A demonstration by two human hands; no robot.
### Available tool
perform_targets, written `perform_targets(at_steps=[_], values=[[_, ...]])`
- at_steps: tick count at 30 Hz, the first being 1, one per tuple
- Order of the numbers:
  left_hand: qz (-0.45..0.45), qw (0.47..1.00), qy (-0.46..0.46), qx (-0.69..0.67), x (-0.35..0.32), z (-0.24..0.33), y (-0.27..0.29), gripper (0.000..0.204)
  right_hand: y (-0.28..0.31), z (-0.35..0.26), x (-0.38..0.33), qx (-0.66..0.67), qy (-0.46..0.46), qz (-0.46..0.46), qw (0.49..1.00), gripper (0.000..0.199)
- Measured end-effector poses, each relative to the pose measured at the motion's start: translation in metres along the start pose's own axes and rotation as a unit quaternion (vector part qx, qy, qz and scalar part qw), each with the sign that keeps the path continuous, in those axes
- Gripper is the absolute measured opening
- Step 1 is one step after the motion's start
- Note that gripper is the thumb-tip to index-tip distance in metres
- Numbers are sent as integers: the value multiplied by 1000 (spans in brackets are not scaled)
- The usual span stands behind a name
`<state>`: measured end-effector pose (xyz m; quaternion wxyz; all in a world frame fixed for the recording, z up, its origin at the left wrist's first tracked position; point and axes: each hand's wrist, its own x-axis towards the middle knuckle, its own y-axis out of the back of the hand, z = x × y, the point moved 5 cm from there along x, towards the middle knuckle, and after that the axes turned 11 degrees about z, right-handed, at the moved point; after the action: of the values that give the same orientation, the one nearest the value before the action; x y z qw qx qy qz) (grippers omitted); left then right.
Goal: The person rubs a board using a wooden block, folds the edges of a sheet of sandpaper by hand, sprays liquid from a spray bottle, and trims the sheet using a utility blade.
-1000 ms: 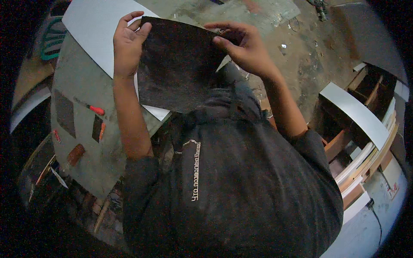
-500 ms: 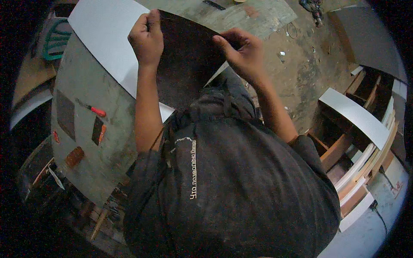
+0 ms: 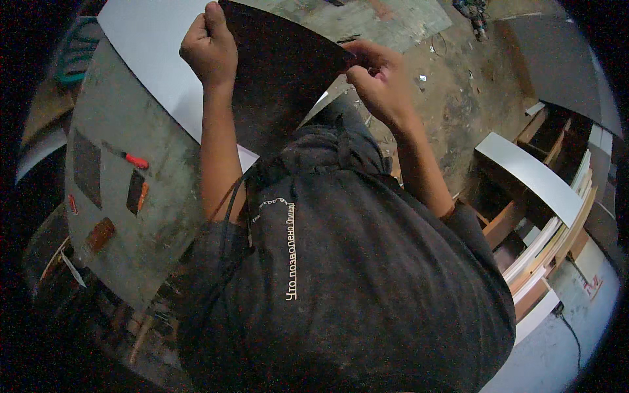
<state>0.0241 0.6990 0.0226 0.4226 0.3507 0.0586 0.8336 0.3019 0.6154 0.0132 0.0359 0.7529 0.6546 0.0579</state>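
Observation:
A thin dark brown sheet [image 3: 282, 72] stands up in front of my body, its lower end close to my waist. My left hand [image 3: 213, 49] is closed on its left edge near the top, thumb uppermost. At the sheet's upper right corner my right hand [image 3: 380, 82] pinches the edge between thumb and curled fingers; the fingertips are partly hidden. Behind the sheet and my left arm lies a large white panel [image 3: 147, 56] on a grey-green worktable [image 3: 170, 229].
On the table at left lie a red-handled tool [image 3: 136, 160], an orange-handled knife [image 3: 142, 196], a dark rectangular piece [image 3: 87, 167] and a brown block [image 3: 100, 234]. Open wooden compartments [image 3: 504, 223] with a white board [image 3: 527, 177] across them stand at right. A green chair [image 3: 78, 52] is at far left.
Both hands are still on the sheet, which has risen slightly in view and spread wider. My right hand has moved a little right and down, its fingers curling more. The whole view has shifted slightly.

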Motion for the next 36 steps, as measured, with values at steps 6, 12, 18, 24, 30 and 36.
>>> perform_targets(at_steps=[6,12,18,24,30,36], values=[[70,995,-2,72,-2,0,4,61,-7,-12,-5,-54,-6,22,998,19],[61,994,40,82,3,-9,0,47,-19,-15,3,-93,84,117,985,38],[48,999,2,-2,-3,20,2,57,-10,-14,9,-98,105,55,988,21],[43,996,-73,-6,-5,23,10,59,-16,-13,-5,-38,43,-21,998,18],[62,997,1,-55,-5,-10,13,54,-28,-40,-12,-171,5,49,984,29],[39,994,-84,-59,-15,31,11,56,-27,-55,-16,-185,29,110,976,31]])
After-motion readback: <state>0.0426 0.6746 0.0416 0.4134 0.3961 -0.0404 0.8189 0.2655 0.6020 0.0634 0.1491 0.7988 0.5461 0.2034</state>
